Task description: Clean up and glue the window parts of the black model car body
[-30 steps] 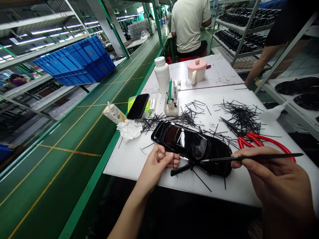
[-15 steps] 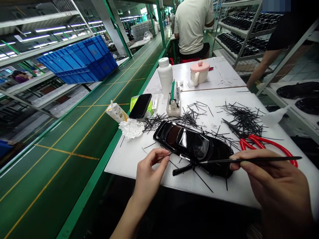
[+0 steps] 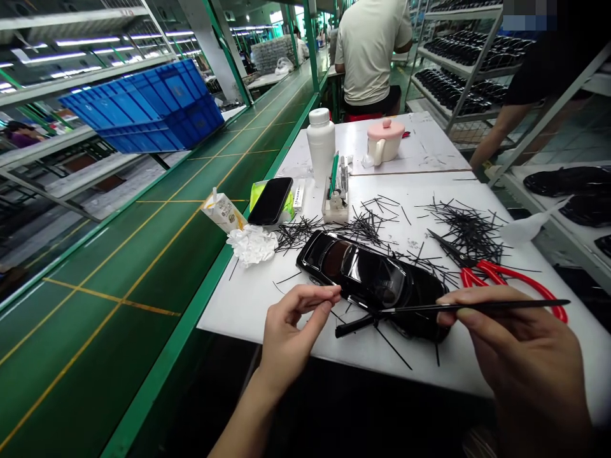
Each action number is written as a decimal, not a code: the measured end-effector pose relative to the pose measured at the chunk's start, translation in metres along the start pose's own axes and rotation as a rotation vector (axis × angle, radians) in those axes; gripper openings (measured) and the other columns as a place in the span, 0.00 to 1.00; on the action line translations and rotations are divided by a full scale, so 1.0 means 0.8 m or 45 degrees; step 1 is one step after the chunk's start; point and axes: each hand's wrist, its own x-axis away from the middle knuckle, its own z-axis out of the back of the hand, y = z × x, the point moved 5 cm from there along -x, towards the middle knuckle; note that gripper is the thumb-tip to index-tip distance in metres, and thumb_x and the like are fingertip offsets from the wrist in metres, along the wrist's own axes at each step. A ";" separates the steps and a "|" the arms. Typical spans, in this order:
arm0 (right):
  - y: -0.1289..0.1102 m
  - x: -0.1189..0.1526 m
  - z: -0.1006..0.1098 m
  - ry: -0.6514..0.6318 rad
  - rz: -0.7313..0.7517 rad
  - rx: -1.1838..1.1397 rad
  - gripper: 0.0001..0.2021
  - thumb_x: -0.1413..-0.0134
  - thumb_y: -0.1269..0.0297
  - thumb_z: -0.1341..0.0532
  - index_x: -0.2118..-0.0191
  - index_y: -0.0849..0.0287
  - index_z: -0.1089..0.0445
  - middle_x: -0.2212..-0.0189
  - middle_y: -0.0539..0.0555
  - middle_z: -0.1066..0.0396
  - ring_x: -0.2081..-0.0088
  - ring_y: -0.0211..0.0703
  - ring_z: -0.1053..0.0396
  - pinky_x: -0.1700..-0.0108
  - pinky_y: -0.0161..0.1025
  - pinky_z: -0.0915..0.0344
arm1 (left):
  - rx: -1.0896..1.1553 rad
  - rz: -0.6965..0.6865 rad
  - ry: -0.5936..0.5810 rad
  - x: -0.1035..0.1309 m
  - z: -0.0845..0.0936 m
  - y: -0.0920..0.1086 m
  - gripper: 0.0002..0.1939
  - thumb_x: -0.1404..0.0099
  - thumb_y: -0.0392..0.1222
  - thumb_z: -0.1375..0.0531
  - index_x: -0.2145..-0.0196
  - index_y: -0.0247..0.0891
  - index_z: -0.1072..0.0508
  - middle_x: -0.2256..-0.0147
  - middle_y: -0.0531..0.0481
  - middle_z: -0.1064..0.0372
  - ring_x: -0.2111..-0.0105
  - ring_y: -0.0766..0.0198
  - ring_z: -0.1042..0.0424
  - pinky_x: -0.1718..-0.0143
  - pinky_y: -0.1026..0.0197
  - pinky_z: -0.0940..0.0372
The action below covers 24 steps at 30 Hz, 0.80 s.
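A glossy black model car (image 3: 377,273) sits at an angle on the white worktable, with a black part like an opened door (image 3: 356,324) jutting from its near side. My left hand (image 3: 298,324) is at the car's near side, thumb and index fingertips drawn together; anything between them is too small to make out. In my right hand (image 3: 520,350) is a slim black stick, shaped like a fine paintbrush (image 3: 420,310), pinched between thumb and fingers. Its thin end points left, over the near side of the car by the jutting part.
Red-handled pliers (image 3: 496,273) lie beside piles of thin black strips (image 3: 470,232). Behind the car are a phone (image 3: 271,200), white bottle (image 3: 321,143), tool holder (image 3: 335,207) and pink-lidded cup (image 3: 386,141). Crumpled tissue (image 3: 252,245) and a drink carton (image 3: 223,211) border the green conveyor (image 3: 119,254).
My left hand has shifted slightly right along the car's side, and its fingertips have moved. My right hand still holds the brush-like stick in nearly the same place. The view has turned slightly.
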 end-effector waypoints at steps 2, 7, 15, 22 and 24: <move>-0.001 -0.001 -0.001 0.005 0.001 0.002 0.08 0.53 0.67 0.27 0.65 0.54 0.22 0.68 0.50 0.21 0.72 0.37 0.23 0.67 0.28 0.24 | 0.117 0.049 -0.077 -0.004 -0.004 0.000 0.10 0.35 0.31 0.36 0.58 0.45 0.24 0.56 0.56 0.21 0.55 0.67 0.22 0.49 0.68 0.28; -0.013 -0.003 -0.009 0.014 0.023 -0.005 0.06 0.54 0.67 0.27 0.67 0.54 0.22 0.71 0.49 0.21 0.74 0.36 0.24 0.69 0.26 0.25 | 0.183 0.086 -0.184 -0.009 -0.006 0.006 0.14 0.35 0.28 0.37 0.56 0.46 0.25 0.53 0.56 0.22 0.52 0.69 0.23 0.48 0.69 0.30; -0.012 -0.006 -0.018 -0.031 0.017 -0.054 0.06 0.53 0.67 0.27 0.67 0.54 0.22 0.71 0.49 0.21 0.75 0.35 0.25 0.70 0.27 0.26 | 0.030 0.077 -0.102 -0.006 0.011 0.012 0.09 0.36 0.30 0.36 0.61 0.44 0.23 0.63 0.57 0.20 0.61 0.68 0.20 0.57 0.71 0.26; -0.009 -0.002 -0.019 -0.023 -0.008 -0.050 0.06 0.53 0.68 0.28 0.66 0.55 0.22 0.71 0.49 0.22 0.74 0.36 0.25 0.70 0.27 0.26 | -0.147 -0.020 -0.040 0.006 0.022 0.012 0.10 0.37 0.29 0.35 0.63 0.43 0.22 0.65 0.55 0.20 0.63 0.66 0.21 0.58 0.67 0.27; -0.010 -0.002 -0.021 -0.030 -0.021 -0.062 0.07 0.53 0.68 0.27 0.66 0.55 0.22 0.71 0.50 0.22 0.74 0.36 0.26 0.70 0.28 0.26 | -0.149 -0.032 -0.036 0.006 0.022 0.013 0.09 0.37 0.30 0.35 0.62 0.43 0.22 0.65 0.54 0.20 0.61 0.64 0.21 0.56 0.65 0.27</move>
